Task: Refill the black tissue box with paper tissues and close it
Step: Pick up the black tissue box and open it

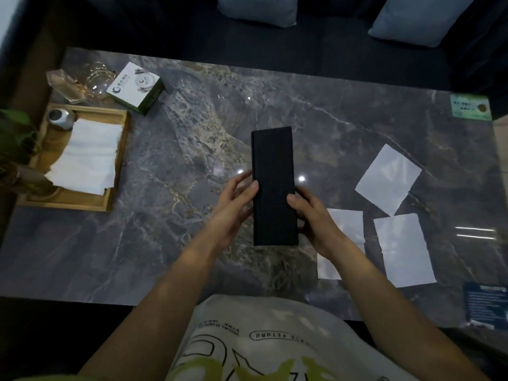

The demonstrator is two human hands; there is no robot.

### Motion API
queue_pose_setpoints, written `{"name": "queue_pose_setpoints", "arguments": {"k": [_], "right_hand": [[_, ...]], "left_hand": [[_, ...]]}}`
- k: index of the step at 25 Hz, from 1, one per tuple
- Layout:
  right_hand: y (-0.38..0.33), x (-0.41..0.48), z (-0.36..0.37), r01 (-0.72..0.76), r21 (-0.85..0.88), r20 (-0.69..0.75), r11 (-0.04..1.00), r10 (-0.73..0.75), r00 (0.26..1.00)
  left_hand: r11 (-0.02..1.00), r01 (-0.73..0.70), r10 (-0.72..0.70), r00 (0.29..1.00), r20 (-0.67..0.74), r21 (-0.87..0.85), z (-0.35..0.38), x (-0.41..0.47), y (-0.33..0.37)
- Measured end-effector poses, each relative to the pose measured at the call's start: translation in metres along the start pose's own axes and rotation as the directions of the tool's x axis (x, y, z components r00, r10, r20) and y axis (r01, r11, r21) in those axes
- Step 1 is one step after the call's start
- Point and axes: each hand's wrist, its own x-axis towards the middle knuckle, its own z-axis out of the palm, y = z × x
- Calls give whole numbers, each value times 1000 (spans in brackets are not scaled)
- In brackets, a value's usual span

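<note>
At the far left we see plant leaves [16,133] over the edge of a wooden tray [115,166] that sits on the marble table [192,149]. In the tray lies a stack of white tissues [88,158], and at its far corner stands a small metal jar [60,118]. Just beyond the tray are clear glass pieces [79,83], and beside them a white and green carton [136,88], tilted on the tabletop.

Moving toward the middle, our left hand [233,207] grips the left edge of the black box [275,185], thumb on its top face and fingers spread along the side. The box lies long-ways in the middle of the table, running from near to far, its top face shut and plain. Our right hand [313,218] holds the right edge in the same way, thumb laid over the top, fingers curled under the side. Whether the box rests on the table or is lifted a little, we cannot tell.

To the right, three loose tissues lie flat on the marble: one [346,224] partly under our right wrist, one [404,248] just beside it, and one [389,178] farther off, turned at an angle. A green sticker [470,107] marks the far right corner, and a dark blue card [485,305] lies at the near right edge. Beyond the table, two grey cushions [258,8] sit on a dark sofa [343,39].
</note>
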Motion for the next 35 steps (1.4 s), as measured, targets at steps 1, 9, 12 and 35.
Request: {"name": "queue_pose_setpoints", "arguments": {"k": [1, 9, 12, 35], "right_hand": [[1, -2, -5, -12, 9, 22, 1000, 12, 1000], [5, -22, -31, -71, 113, 153, 991, 53, 987], [7, -22, -33, -57, 125, 135, 991, 40, 990], [68, 48, 14, -323, 329, -70, 887, 364, 929]], "left_hand": [[999, 31, -31, 999, 9, -4, 2, -1, -5], [992, 111, -109, 993, -37, 66, 36, -15, -25], [992, 65, -48, 986, -160, 108, 43, -18, -27], [335, 406, 128, 874, -468, 850, 3, 1, -49]]}}
